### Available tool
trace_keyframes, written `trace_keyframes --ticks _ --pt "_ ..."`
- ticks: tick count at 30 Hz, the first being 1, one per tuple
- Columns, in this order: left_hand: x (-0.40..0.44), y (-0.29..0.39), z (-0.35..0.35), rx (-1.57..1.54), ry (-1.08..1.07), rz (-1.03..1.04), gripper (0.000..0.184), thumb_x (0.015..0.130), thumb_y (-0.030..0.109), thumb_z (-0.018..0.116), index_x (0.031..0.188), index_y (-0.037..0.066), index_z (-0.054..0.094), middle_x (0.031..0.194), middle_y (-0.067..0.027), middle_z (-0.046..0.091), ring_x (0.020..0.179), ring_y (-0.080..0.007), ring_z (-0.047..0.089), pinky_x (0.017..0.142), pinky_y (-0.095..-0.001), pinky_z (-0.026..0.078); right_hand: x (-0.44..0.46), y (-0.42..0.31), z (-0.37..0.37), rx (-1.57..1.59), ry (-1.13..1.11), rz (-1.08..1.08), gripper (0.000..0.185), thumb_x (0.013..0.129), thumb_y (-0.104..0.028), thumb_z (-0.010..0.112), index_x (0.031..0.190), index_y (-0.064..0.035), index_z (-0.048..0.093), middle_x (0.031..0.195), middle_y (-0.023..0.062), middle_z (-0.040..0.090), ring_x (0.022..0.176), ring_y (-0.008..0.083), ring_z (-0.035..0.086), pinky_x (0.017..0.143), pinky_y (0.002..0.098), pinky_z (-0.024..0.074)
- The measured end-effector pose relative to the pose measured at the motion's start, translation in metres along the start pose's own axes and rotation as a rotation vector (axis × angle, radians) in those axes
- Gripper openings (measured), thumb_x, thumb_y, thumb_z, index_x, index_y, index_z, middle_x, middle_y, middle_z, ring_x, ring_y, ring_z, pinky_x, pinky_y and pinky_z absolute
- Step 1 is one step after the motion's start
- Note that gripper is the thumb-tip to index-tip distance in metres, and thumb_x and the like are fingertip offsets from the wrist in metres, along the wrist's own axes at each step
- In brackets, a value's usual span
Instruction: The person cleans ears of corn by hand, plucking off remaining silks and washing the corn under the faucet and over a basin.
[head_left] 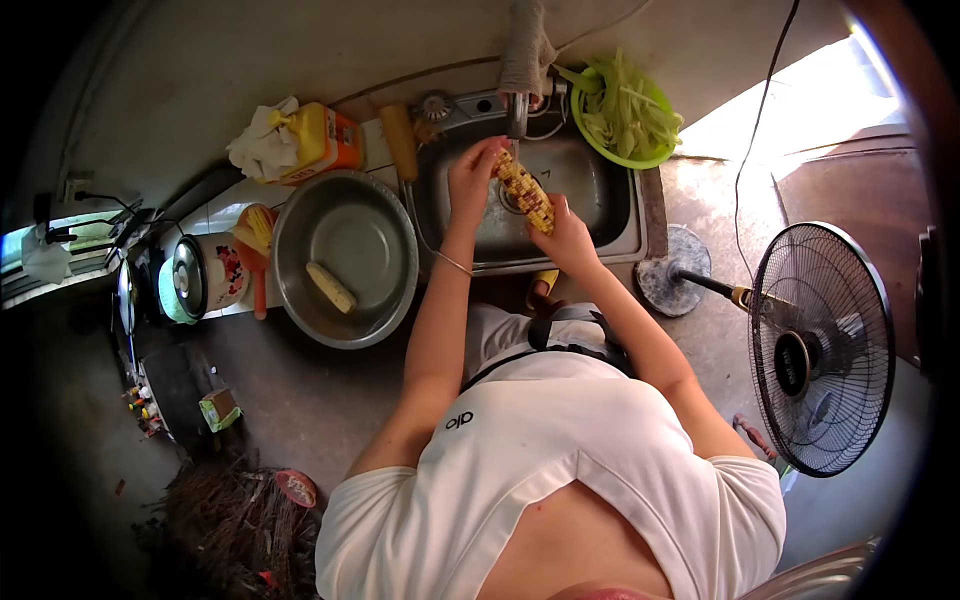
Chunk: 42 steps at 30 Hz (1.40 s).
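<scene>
A stainless-steel sink (pixel 605 190), the largest thing near the hands, sits against the wall, its bowl open beneath them. To the right, on the floor, a black pedestal fan (pixel 825 350) faces upward at a tilt. Left of the sink is a wide, round metal basin (pixel 350 215), and inside it, toward its lower left, lies a pale corn cob (pixel 330 288). A lime-green bowl (pixel 652 160) heaped with green corn husks (pixel 615 105) stands at the sink's upper right corner. Behind the metal basin is a yellow-and-orange jug (pixel 335 145) with crumpled white material against its side. The faucet (pixel 517 115), wrapped above in a grey cloth (pixel 524 50), points down over the sink. Just below its mouth, the left hand (pixel 475 180) and right hand (pixel 565 238) hold a speckled yellow-and-purple ear of corn (pixel 525 192) between them, slanting down from left to right over the bowl. The left hand's fingertips pinch its upper end, close together; the right hand's fingers are bent around its lower end, the thumb near the tip, though their undersides are hidden. The kernels between the two grips are exposed. A thin bracelet (pixel 455 263) circles the left wrist.
</scene>
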<state>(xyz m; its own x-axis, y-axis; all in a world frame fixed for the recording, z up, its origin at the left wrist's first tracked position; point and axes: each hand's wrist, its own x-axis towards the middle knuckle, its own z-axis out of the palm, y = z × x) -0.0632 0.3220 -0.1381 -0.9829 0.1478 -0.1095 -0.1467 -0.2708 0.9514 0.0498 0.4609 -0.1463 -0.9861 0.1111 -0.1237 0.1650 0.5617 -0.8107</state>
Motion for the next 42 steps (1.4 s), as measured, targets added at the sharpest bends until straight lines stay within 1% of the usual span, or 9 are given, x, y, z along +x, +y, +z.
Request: trace_keyframes --ticks 8,13,14,15,23,27,29,33,42 --pt "0.008 -0.002 -0.003 0.045 0.136 -0.163 0.037 0.094 0.03 0.058 0.09 -0.006 0.065 0.091 -0.0161 0.068 0.084 -0.0228 0.068 0.075 -0.0313 0.055 -0.01 0.001 -0.008 -0.094 -0.009 0.001 0.051 0.078 -0.027 0.067 0.117 -0.0049 0.043 0.096 0.0246 0.062 0.089 0.0441 0.059 0.073 0.0483 0.0471" --pt "0.006 0.007 -0.003 -0.015 -0.248 -0.155 0.035 0.096 0.025 0.052 0.11 -0.006 0.062 0.108 -0.0143 0.066 0.102 -0.0239 0.064 0.089 -0.0349 0.05 -0.01 0.008 -0.013 -0.005 0.023 0.047 0.05 0.077 -0.027 0.068 0.115 -0.0059 0.043 0.096 0.0232 0.062 0.089 0.0432 0.06 0.073 0.0484 0.047" --pt "0.009 0.002 -0.012 -0.005 -0.355 -0.135 0.033 0.095 0.02 0.056 0.119 -0.003 0.058 0.121 -0.0099 0.06 0.106 -0.0134 0.057 0.091 -0.0278 0.045 -0.01 0.009 -0.015 -0.004 0.024 0.051 0.05 0.077 -0.027 0.068 0.115 -0.0059 0.043 0.096 0.0232 0.062 0.089 0.0432 0.06 0.073 0.0484 0.047" --pt "0.01 0.004 -0.013 -0.004 -0.357 -0.138 0.033 0.095 0.02 0.056 0.119 -0.003 0.058 0.121 -0.0099 0.06 0.106 -0.0134 0.057 0.091 -0.0278 0.045 -0.01 0.009 -0.018 -0.035 0.035 0.014 0.05 0.077 -0.026 0.068 0.115 -0.0057 0.044 0.096 0.0226 0.062 0.089 0.0425 0.06 0.073 0.048 0.0473" --pt "0.024 0.014 -0.02 0.379 -0.297 -0.153 0.026 0.09 0.023 0.063 0.085 -0.002 0.069 0.083 -0.0027 0.068 0.077 -0.0078 0.062 0.07 -0.0243 0.05 -0.008 0.013 -0.029 -0.241 0.05 -0.194 0.048 0.077 -0.022 0.067 0.116 -0.0044 0.046 0.102 0.0163 0.06 0.083 0.0378 0.062 0.07 0.0449 0.0507" --pt "0.032 0.012 -0.027 0.532 -0.242 -0.171 0.029 0.089 0.027 0.065 0.087 -0.001 0.068 0.086 -0.0043 0.069 0.079 -0.0088 0.062 0.071 -0.0249 0.051 -0.005 0.012 -0.029 -0.27 0.036 -0.238 0.049 0.077 -0.022 0.067 0.117 -0.0051 0.046 0.103 0.0138 0.06 0.082 0.0362 0.062 0.068 0.0444 0.0509" --pt "0.03 0.026 -0.031 0.095 -0.283 -0.412 0.029 0.09 0.027 0.063 0.093 -0.001 0.068 0.088 -0.006 0.069 0.08 -0.011 0.064 0.076 -0.0271 0.052 -0.004 0.013 -0.028 -0.265 0.034 -0.227 0.049 0.076 -0.022 0.068 0.118 -0.0053 0.046 0.103 0.0133 0.06 0.082 0.036 0.062 0.068 0.0442 0.051" --pt "0.019 0.038 -0.028 0.088 -0.426 -0.25 0.027 0.09 0.024 0.063 0.098 -0.001 0.067 0.09 -0.0083 0.069 0.082 -0.0129 0.065 0.081 -0.0292 0.052 -0.002 0.014 -0.032 -0.28 0.053 -0.206 0.05 0.076 -0.022 0.068 0.118 -0.006 0.046 0.102 0.012 0.06 0.081 0.0349 0.063 0.067 0.0432 0.0511" --pt "0.035 0.01 -0.036 0.576 -0.412 -0.196 0.023 0.088 0.02 0.064 0.091 -0.003 0.068 0.082 -0.0082 0.069 0.076 -0.0114 0.064 0.074 -0.0268 0.053 -0.001 0.011 -0.036 -0.36 0.022 -0.279 0.051 0.074 -0.019 0.07 0.117 -0.0064 0.046 0.098 0.0114 0.057 0.081 0.0332 0.062 0.066 0.0417 0.0508"
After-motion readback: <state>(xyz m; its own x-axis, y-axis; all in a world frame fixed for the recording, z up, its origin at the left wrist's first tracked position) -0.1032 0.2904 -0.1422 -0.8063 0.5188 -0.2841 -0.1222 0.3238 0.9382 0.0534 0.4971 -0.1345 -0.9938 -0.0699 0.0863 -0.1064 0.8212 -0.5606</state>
